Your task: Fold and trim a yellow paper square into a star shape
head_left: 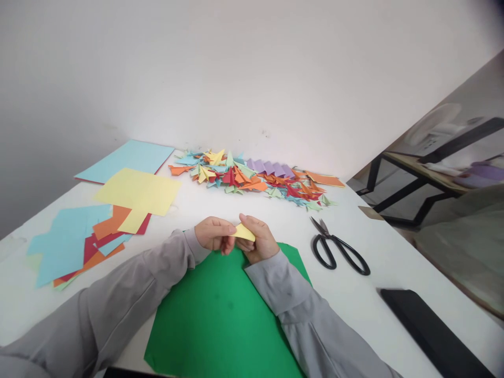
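Small folded yellow paper (245, 232) sits between the two hands, over the far part of a green sheet (220, 310). Left hand (216, 234) closed, thumb and fingers pinching the paper's 9 o'clock end. Right hand (259, 240) grips its 3 o'clock side, thumb along the top, other fingers curled beneath. Taking the paper as clock centre: heap of folded paper planes (230, 177) at 12 on the white counter (289, 223); black-handled scissors (329, 237) at 3, blades toward 11; pale yellow sheet (137, 191) at 10; overlapping coloured paper pieces (74, 236) at 9.
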`<action>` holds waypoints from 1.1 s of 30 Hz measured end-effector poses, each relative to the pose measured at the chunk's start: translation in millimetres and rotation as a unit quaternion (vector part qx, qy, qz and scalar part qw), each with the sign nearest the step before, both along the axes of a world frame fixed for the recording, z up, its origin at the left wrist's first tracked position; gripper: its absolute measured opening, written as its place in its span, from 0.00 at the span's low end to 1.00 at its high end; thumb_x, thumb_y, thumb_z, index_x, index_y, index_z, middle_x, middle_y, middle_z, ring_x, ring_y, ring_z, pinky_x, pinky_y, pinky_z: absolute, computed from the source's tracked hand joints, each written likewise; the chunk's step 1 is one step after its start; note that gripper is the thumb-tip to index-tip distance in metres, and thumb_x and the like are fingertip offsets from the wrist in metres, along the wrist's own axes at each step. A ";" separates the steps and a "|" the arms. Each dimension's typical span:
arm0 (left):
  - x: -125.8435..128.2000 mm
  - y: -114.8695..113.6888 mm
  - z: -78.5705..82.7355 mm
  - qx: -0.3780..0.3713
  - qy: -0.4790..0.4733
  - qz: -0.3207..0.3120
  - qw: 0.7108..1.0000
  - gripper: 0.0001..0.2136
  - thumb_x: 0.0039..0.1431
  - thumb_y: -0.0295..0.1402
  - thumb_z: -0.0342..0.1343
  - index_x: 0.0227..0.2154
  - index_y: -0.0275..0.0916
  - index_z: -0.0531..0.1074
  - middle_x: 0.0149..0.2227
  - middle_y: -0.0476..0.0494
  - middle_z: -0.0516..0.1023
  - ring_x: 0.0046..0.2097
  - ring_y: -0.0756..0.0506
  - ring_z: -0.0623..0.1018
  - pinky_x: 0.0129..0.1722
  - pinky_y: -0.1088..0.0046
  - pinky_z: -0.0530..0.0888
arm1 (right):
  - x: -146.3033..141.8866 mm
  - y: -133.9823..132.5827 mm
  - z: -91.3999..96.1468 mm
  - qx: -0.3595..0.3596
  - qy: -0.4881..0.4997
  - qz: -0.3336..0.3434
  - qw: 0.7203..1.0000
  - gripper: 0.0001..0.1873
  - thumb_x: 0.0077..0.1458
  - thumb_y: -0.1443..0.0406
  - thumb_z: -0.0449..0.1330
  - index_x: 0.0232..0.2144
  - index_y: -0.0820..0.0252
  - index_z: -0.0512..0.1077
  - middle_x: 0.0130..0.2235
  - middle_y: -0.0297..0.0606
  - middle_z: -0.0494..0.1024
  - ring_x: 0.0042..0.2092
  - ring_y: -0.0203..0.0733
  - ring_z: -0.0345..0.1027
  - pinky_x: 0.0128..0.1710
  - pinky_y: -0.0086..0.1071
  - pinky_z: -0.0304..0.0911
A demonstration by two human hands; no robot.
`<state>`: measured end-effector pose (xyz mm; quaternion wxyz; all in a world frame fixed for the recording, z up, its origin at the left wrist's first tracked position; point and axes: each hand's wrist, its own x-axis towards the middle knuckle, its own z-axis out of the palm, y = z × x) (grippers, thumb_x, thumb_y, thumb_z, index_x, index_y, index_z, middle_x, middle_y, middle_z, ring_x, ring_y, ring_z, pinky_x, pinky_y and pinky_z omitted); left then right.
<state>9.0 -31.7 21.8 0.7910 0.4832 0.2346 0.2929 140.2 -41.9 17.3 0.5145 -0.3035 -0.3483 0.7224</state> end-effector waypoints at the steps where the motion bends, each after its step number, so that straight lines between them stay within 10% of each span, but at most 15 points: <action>1: 0.0 -0.3 -0.1 0.002 -0.001 0.014 1.000 0.17 0.36 0.42 0.60 0.12 0.31 0.65 0.11 0.48 0.66 0.15 0.51 0.67 0.15 0.77 0.60 | -0.1 0.0 -0.1 0.012 -0.002 0.005 1.000 0.23 0.41 0.58 0.60 0.06 0.62 0.58 0.04 0.26 0.53 0.07 0.24 0.42 0.07 0.21 0.34; 20: -1.4 4.8 -3.5 -0.021 0.015 -0.008 1.000 0.21 0.37 0.48 0.56 0.13 0.30 0.66 0.12 0.46 0.67 0.16 0.50 0.68 0.15 0.76 0.61 | -3.4 -1.0 -3.4 0.025 -0.056 0.040 0.997 0.27 0.42 0.57 0.58 0.02 0.62 0.56 0.03 0.27 0.51 0.07 0.24 0.40 0.09 0.24 0.31; 33: -2.2 4.7 -1.9 -0.022 0.058 0.031 0.998 0.13 0.30 0.35 0.64 0.16 0.28 0.70 0.12 0.47 0.70 0.15 0.52 0.69 0.14 0.79 0.61 | -5.4 -3.9 -5.3 0.061 -0.120 0.026 0.991 0.25 0.39 0.54 0.61 0.04 0.62 0.59 0.05 0.29 0.58 0.08 0.25 0.44 0.08 0.24 0.33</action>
